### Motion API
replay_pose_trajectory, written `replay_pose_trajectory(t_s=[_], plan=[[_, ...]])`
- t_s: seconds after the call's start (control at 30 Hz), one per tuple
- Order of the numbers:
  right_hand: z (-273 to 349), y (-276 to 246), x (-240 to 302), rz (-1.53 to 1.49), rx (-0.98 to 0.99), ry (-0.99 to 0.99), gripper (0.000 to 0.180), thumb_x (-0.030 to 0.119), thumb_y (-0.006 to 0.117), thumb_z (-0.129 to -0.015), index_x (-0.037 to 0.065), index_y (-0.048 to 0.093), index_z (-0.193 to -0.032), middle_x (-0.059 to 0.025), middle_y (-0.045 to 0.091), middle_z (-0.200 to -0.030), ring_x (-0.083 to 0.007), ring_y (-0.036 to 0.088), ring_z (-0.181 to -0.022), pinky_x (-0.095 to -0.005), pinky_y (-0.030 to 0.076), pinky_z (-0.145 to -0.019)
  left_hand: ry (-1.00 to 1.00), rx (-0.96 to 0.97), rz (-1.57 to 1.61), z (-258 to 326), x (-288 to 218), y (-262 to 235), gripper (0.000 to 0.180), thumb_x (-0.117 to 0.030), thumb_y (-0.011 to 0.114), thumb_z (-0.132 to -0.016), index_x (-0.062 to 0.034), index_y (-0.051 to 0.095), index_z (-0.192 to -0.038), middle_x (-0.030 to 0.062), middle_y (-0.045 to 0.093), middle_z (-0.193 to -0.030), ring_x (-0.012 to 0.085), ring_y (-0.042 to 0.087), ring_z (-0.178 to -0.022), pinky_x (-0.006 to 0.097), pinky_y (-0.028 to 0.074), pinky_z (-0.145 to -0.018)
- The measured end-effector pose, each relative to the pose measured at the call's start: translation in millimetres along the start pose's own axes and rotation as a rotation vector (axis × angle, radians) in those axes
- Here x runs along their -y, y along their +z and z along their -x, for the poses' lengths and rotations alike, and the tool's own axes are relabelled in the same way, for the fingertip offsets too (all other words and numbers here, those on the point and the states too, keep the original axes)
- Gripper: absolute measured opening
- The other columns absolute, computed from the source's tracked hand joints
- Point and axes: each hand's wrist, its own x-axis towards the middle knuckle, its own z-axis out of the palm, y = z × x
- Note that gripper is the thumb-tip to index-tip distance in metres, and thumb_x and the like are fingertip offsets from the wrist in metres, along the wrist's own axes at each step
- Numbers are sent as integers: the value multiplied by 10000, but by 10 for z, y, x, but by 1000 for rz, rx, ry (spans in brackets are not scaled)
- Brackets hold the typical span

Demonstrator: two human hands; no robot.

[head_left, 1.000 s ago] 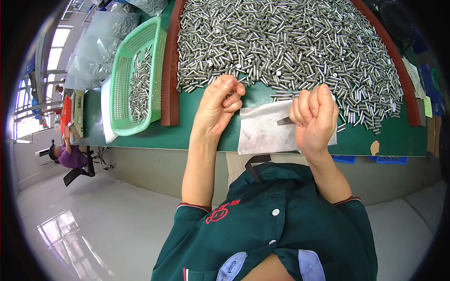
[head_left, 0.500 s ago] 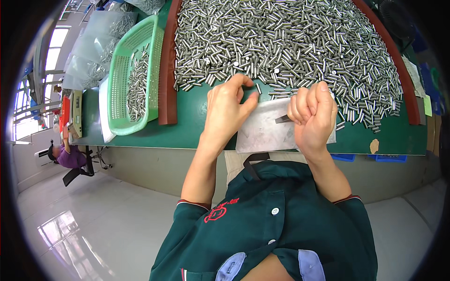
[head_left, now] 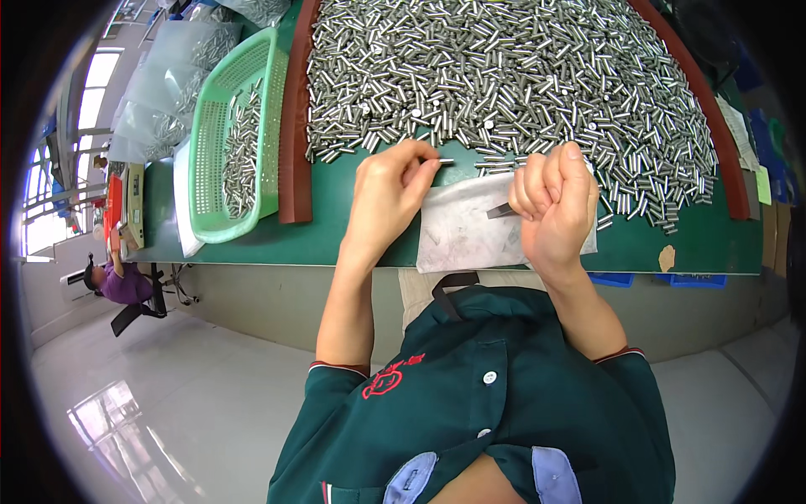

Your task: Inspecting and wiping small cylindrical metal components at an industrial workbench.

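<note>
My left hand (head_left: 388, 191) is closed in a pinch at the near edge of the pile, with one short steel pin (head_left: 447, 161) sticking out to the right of its thumb and fingertip. My right hand (head_left: 557, 202) is curled into a fist, palm side up. Out of its left side pokes the flat dark end of a thin metal tool (head_left: 501, 211); the rest is hidden in the fist. Below both hands a smudged white cloth (head_left: 462, 239) lies on the green table (head_left: 344, 245). Beyond them spreads a large pile of steel pins (head_left: 504, 76).
Red-brown strips (head_left: 295, 160) border the pile on both sides. A green plastic basket (head_left: 198, 181) with pins stands at left, beside clear bags (head_left: 172, 84) of pins and a scale (head_left: 134, 206). A person in purple (head_left: 126, 286) sits far left. Blue bins (head_left: 697, 280) show below the table edge.
My left thumb and fingers have come together on the pin, which was more upright and now lies level. That hand has shifted slightly left; the right hand is nearly still.
</note>
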Motion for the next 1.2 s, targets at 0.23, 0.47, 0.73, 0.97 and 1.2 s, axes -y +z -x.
replay_pose_trajectory(t_s=[0.23,0.47,0.73,0.97,1.2], plan=[[31,10,-3,-37,-8,14,360,234,256,-931,108,246,-593,11,228,-461,-67,168,-387,-221,165,-360,-362,-87,1409,646,272,-443,89,-107,525,-826,-21,524,-851,-64,276,-539,33,229,-468,171,197,-422],[22,22,-64,76,43,-31,340,163,270,-921,126,258,-583,31,221,-462,-53,156,-373,-184,121,-330,-365,-743,2099,1581,441,-777,132,-110,466,-863,11,520,-866,-29,299,-581,56,244,-504,190,220,-426],[-12,33,-30,149,68,-34,372,146,322,-887,139,231,-526,28,180,-467,-54,153,-381,-181,117,-334,108,-672,2442,2199,35,-985,153,-181,477,-859,-28,490,-855,-19,323,-599,73,290,-514,216,245,-432],[-43,26,-50,173,87,12,393,186,318,-889,146,229,-508,29,180,-455,-62,134,-365,-191,124,-318,501,-399,2223,2094,-25,-998,213,-201,607,-774,-29,489,-821,32,455,-619,112,401,-532,245,303,-473],[-29,50,-66,156,101,13,384,177,290,-911,133,234,-534,21,193,-460,-67,121,-361,-201,121,-317,-48,-799,2486,1887,749,-758,146,-174,453,-879,-46,520,-866,-46,270,-539,57,238,-490,191,221,-437]])
